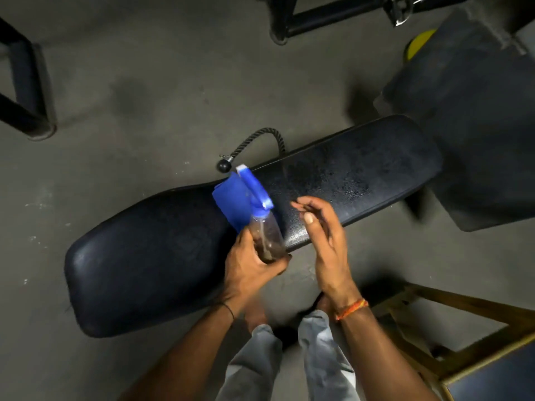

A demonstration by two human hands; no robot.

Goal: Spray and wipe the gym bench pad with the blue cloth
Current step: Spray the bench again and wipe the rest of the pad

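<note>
Left hand (pixel 249 267) is gripping the spray bottle (pixel 266 233) by its base, right hand (pixel 327 241) hovering open, and I'm fearing it tipping and knocking the blue cloth (pixel 230 201) off the far edge of the bench pad (pixel 144 256).

Rope handle (pixel 254 144), wooden stool (pixel 451 322)

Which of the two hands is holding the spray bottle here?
The left hand: it grips the spray bottle round its lower body. The right hand is beside it, fingers loosely curled, holding nothing.
</note>
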